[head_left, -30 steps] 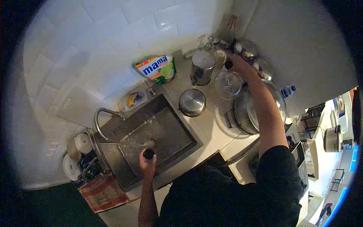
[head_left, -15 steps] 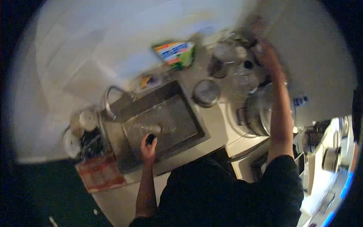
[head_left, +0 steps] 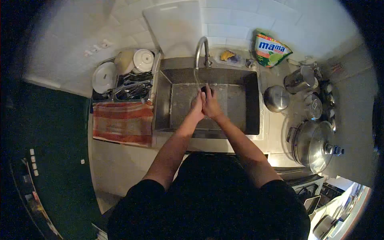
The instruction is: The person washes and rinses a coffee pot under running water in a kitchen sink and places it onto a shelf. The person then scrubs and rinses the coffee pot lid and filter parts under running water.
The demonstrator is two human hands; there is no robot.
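My left hand (head_left: pixel 196 109) and my right hand (head_left: pixel 211 105) meet over the stainless steel sink (head_left: pixel 168 116), below the curved faucet (head_left: pixel 205 48). A small dark object (head_left: pixel 205 89) shows at the fingertips, with fingers of both hands closed around it. Its kind cannot be made out. What looks like a thin stream of water (head_left: pixel 197 77) falls from the spout beside the fingers. The palms are turned away from view.
Left of the sink are a dish rack (head_left: pixel 154 82) with plates and cutlery, and a striped cloth (head_left: pixel 122 122). On the right stand a steel bowl (head_left: pixel 276 99), a large lidded pot (head_left: pixel 314 146) and a steel mug (head_left: pixel 301 80). A green Mama pouch (head_left: pixel 272 48) leans on the wall.
My right hand has come back from the cluttered far-right corner to join my left hand over the sink. The dark object, earlier in my left hand, is now between both. The view has levelled.
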